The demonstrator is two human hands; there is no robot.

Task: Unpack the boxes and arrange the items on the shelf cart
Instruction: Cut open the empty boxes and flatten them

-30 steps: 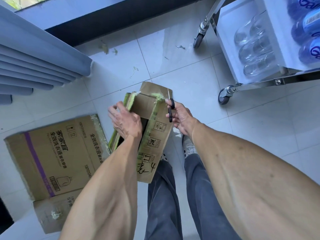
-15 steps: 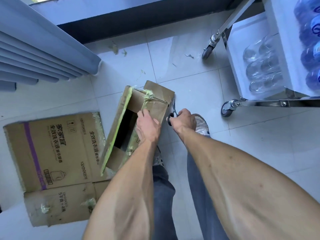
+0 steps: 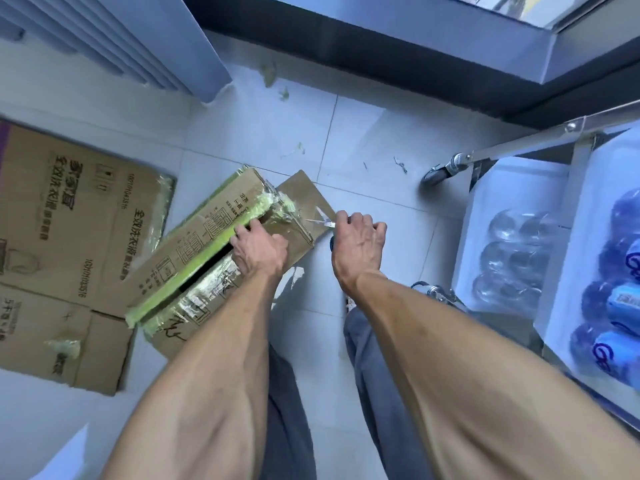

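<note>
**Scissors at the far end of the taped seam**

On the tiled floor between the person's feet and the window wall, the cardboard box (image 3: 194, 258) lies with its long axis running diagonally, from near left to far right. Its two top flaps, edged with green tape (image 3: 207, 251), are parted along most of that axis, leaving a dark slit down the middle. Clear tape (image 3: 282, 206) bunches where the flaps meet the far end flap.

The left hand (image 3: 259, 249) rests on the box near the far end of the slit, fingers curled over the flap edge and gripping it. The right hand (image 3: 358, 237) sits just beyond the box's far right corner, its grip closed round the handles of the scissors (image 3: 320, 218); the blades are spread and point left, back toward the crumpled tape at the seam's end. So the work lies to the left of the right hand, nearly touching the blade tips, and the right hand is the nearer one to it.

My reading is that the cut is close to done and the next snip must run across the end of the seam, not along it, with the left-hand fingers close to the blades' line.

A flattened detergent carton (image 3: 69, 237) lies beside the box on the left. The shelf cart (image 3: 512, 188) stands to the right, well apart, with clear bottles (image 3: 512, 258) and blue bottles (image 3: 620, 292) on its shelves
</note>
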